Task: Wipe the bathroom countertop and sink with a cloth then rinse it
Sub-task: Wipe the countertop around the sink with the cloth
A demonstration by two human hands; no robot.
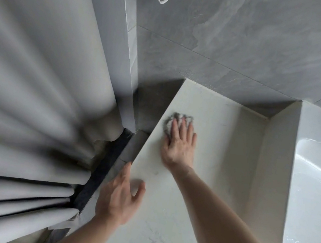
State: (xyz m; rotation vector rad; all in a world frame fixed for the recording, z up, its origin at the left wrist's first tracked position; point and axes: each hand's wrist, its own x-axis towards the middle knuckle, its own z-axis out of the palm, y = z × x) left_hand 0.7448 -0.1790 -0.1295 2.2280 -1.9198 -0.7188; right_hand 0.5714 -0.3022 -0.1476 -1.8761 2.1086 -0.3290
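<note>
right hand (180, 145) grip flat, straight fingers pressing small grey fuzzy cloth (168, 123) on pale stone table (207, 191) near left edge | left hand (120, 197) grip loose, holding nothing, resting on table edge | white ceramic sink (315, 198) far right

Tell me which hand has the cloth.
The right hand, pressing flat on the grey cloth; the left hand rests bare at the left edge of the countertop.

Pale countertop (215, 142) (faintly veined) bears a grey cloth (168, 123) near its left edge.
</note>
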